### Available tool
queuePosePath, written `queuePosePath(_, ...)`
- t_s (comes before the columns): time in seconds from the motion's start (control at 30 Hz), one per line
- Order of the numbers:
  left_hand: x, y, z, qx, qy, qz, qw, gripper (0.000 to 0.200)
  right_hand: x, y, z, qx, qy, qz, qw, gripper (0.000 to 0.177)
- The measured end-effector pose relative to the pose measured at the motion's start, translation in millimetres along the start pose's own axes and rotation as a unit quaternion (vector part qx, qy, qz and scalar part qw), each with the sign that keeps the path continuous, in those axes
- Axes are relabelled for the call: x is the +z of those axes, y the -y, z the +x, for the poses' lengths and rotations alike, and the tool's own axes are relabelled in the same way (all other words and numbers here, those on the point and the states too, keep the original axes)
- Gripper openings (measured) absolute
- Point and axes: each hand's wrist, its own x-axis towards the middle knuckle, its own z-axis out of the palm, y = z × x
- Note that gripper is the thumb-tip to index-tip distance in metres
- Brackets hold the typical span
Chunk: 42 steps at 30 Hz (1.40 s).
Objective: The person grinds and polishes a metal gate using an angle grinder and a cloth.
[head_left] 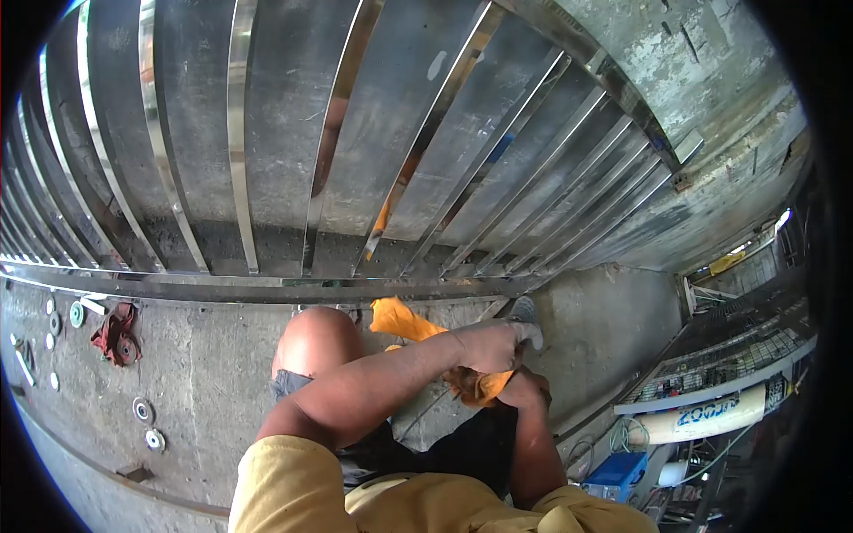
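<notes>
My left hand (pixel 493 346) is closed, its fingers wrapped around a bunched orange cloth (pixel 404 321). One loose end of the cloth sticks out to the left, above my forearm. Just below, my right hand (pixel 526 391) is closed on a lower part of the same cloth, which looks stained brown in places. The two hands are close together in front of my black shorts, and most of their fingertips are hidden. A grey shape (pixel 523 310), perhaps a shoe tip, shows just beyond my left hand.
A shiny metal railing (pixel 238 133) with several bars leans along the wall ahead. Grinding discs (pixel 143 409) and a dark red rag (pixel 115 334) lie on the concrete floor at left. At right are a white cylinder (pixel 702 417), a blue box (pixel 616 473), hoses and a wire rack (pixel 720 364).
</notes>
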Motion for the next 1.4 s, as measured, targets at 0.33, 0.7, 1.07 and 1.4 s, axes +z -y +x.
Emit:
queuePosePath(0.33,-97,-3,-34,-0.137,-0.4,0.241,0.873,0.03,24,75,113,-0.265,-0.023,0.817,0.511,0.05)
queuePosePath(0.7,-192,-2,-123,-0.189,-0.593,0.038,0.782,0.021,0,165,279,-0.132,-0.245,0.603,0.747,0.04)
queuePosePath(1.07,-204,-11,-146,-0.216,-0.594,0.023,0.775,0.025,-42,199,284,-0.171,-0.211,0.69,0.671,0.019)
queuePosePath(1.4,-202,-1,-146,-0.229,-0.575,0.054,0.784,0.027,-16,180,297,-0.14,-0.239,0.601,0.749,0.022)
